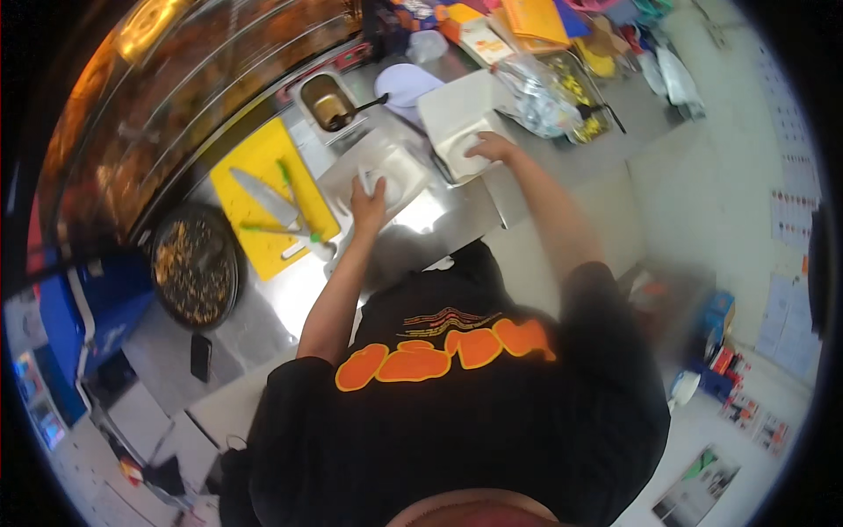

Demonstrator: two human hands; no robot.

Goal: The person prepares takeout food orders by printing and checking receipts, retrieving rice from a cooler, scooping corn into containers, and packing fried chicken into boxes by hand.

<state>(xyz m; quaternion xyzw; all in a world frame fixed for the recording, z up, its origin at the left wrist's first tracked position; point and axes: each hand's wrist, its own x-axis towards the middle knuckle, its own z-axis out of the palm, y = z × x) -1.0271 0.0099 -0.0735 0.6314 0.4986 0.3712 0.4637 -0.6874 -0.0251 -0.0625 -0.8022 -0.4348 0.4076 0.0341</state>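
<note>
Two white hinged takeaway boxes stand side by side on the steel counter, lids up. In the left box (413, 172), my left hand (369, 205) has thumb and fingers around a small white round container (393, 190). My right hand (494, 146) reaches into the right box (442, 135), its fingers on another small white round container (466, 146). Blur hides the contents of both containers. Left of the boxes lies a yellow cutting board (257, 165) bearing a large knife (267, 197) and green-handled tongs (290, 181).
A metal pan (323, 99) with a dark-handled utensil sits behind the left box, beside a lilac lid (405, 85). At left are a round dark tray of food bits (197, 270) and a phone (201, 358). A crumpled clear bag (537, 95) lies to the right; a glowing display case (197, 85) borders the counter.
</note>
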